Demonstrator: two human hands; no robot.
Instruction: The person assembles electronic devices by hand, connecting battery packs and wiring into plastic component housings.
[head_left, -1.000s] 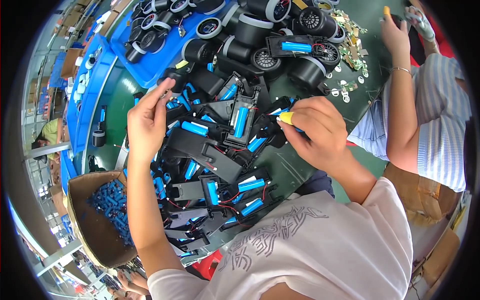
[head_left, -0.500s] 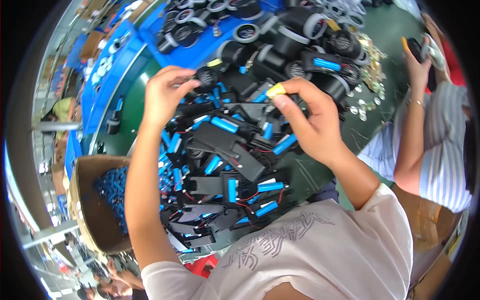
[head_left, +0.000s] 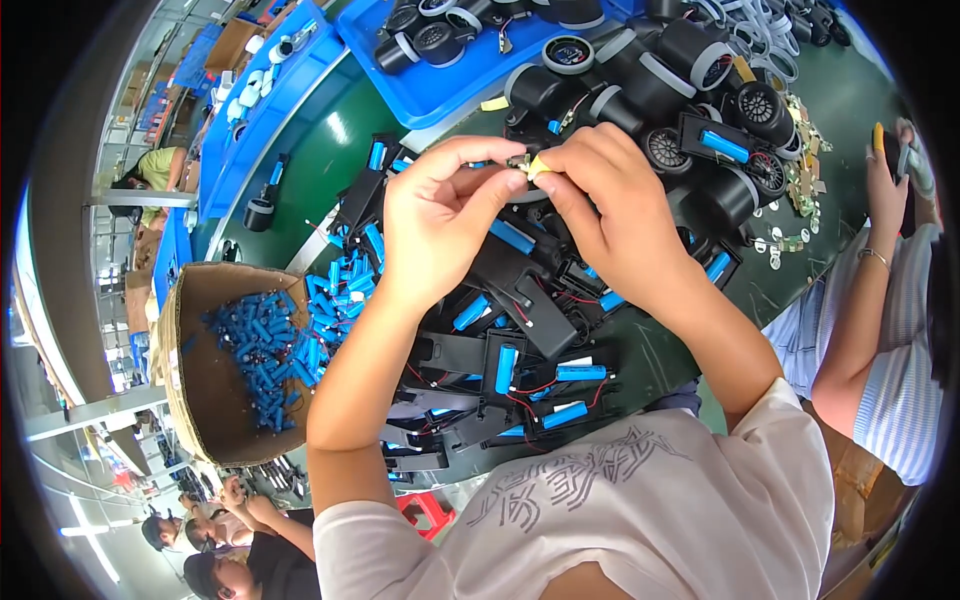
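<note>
Two hands [head_left: 432, 222] [head_left: 622, 205] meet at one small part [head_left: 518, 161].

Reads as matt plastic on black housings [head_left: 519, 290] | smooth, glossy plastic on blue tray [head_left: 425, 95] | matt cardboard on box [head_left: 196, 390] | shiny wrap on blue cells [head_left: 323, 312] | glossy, scratched finish on green tabletop [head_left: 318, 150] | matt cloth on T-shirt [head_left: 650, 510]

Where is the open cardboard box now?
In the head view, the cardboard box is at left, beside the person's left forearm, with blue cylinders inside.
</note>
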